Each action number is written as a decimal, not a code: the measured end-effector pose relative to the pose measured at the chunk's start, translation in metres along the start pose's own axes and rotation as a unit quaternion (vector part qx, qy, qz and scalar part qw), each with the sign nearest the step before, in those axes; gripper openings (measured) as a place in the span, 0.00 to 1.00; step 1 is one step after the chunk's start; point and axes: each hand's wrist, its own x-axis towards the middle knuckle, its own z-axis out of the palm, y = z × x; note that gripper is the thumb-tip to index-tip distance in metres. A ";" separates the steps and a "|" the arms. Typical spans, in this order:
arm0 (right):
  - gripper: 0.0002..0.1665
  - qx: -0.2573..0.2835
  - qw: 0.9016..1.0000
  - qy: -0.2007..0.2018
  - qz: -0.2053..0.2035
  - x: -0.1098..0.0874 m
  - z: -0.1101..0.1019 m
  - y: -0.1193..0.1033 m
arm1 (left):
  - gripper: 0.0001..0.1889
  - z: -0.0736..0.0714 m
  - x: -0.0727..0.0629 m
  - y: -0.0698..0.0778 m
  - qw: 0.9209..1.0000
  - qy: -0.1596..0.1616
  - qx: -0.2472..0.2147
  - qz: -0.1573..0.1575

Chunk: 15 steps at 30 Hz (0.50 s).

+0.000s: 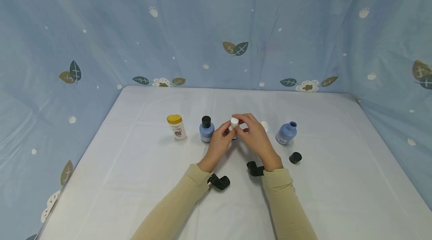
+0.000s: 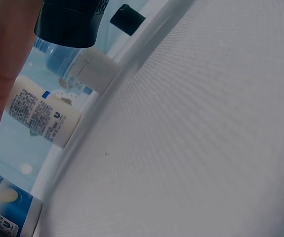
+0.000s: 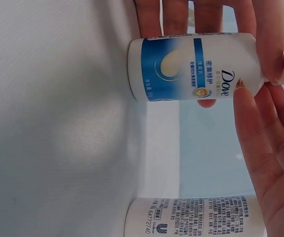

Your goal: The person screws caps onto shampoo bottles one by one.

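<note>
A small white and blue Dove bottle (image 3: 181, 69) stands upright between both hands, its base down at the white cloth. My left hand (image 1: 218, 144) holds it by the upper body from the left. At its top, the right hand (image 1: 256, 138) pinches the white cap (image 1: 234, 122) with thumb and fingers. The head view mostly hides the bottle's body behind the fingers. Just right of it stands a second white bottle (image 3: 196, 217) with a printed back label, partly covered by the right hand in the head view.
Left of the hands stand a blue bottle (image 1: 206, 131) with a black cap and a white bottle (image 1: 176, 127) with a yellow cap. On the right are an uncapped blue bottle (image 1: 287, 134) and a loose black cap (image 1: 295, 158). A patterned blue curtain (image 1: 189, 26) hangs behind the table.
</note>
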 end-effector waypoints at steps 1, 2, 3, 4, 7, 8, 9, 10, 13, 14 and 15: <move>0.22 0.000 1.000 0.004 0.003 0.000 0.000 0.000 | 0.20 0.000 0.000 0.000 1.000 -0.001 -0.001 0.002; 0.21 0.001 1.000 0.008 0.006 0.000 -0.001 -0.001 | 0.20 0.000 0.001 0.000 1.000 -0.002 -0.004 0.004; 0.21 0.001 1.000 0.011 0.009 0.000 -0.001 -0.001 | 0.20 0.000 0.001 0.001 1.000 -0.002 -0.006 0.005; 0.21 0.003 1.000 0.014 0.012 0.001 -0.002 -0.002 | 0.20 0.000 0.001 0.001 1.000 -0.003 -0.008 0.006; 0.21 0.012 1.000 0.019 0.015 0.001 -0.003 -0.003 | 0.21 0.000 0.002 0.001 1.000 -0.004 -0.007 0.006; 0.21 0.015 1.000 0.019 0.018 0.001 -0.003 -0.003 | 0.21 0.000 0.002 0.002 1.000 -0.005 -0.006 0.002; 0.21 0.017 0.999 0.019 0.021 0.001 -0.003 -0.003 | 0.21 0.000 0.002 0.003 1.000 -0.006 -0.007 0.000; 0.22 0.020 0.999 0.018 0.023 0.001 -0.003 -0.003 | 0.21 0.000 0.001 0.004 1.000 -0.007 -0.007 -0.003; 0.21 0.027 0.999 0.018 0.039 0.000 -0.002 -0.003 | 0.20 -0.003 -0.003 0.015 1.000 -0.010 -0.014 -0.015; 0.21 0.030 0.999 0.018 0.041 0.000 -0.002 -0.003 | 0.20 -0.004 -0.004 0.019 1.000 -0.011 -0.015 -0.016; 0.21 0.032 0.998 0.020 0.045 0.001 -0.001 -0.003 | 0.21 -0.004 -0.006 0.023 1.000 -0.012 -0.013 -0.017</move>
